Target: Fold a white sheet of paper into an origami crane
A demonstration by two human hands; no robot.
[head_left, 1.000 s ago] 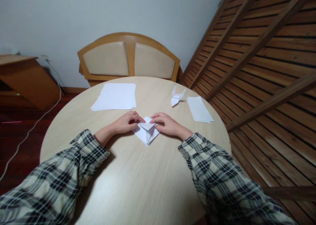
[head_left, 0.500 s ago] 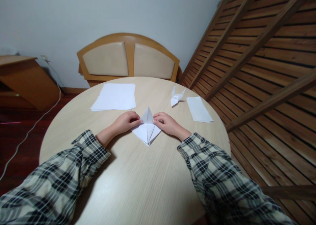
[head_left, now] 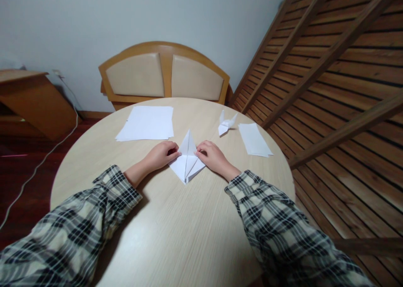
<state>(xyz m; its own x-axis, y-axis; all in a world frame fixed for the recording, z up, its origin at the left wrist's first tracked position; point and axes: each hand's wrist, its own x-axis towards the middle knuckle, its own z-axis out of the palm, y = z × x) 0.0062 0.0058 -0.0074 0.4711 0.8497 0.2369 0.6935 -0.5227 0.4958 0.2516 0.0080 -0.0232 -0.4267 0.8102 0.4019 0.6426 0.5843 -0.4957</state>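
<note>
Paper flap, folded down a second ago, now stands up in a taller point on the folded paper (head_left: 186, 165), which lies on the round pale-wood table (head_left: 176, 228). Beyond lie a sheet stack (head_left: 146, 123), a paper crane (head_left: 226, 125) and a smaller stack (head_left: 254, 139), then a chair (head_left: 163, 75). Fingers curled nearly closed, the left hand (head_left: 161, 154) and right hand (head_left: 212, 156) pinch its side corners.

Single head view — forward-down over round table (head_left: 189, 232), near.
</note>
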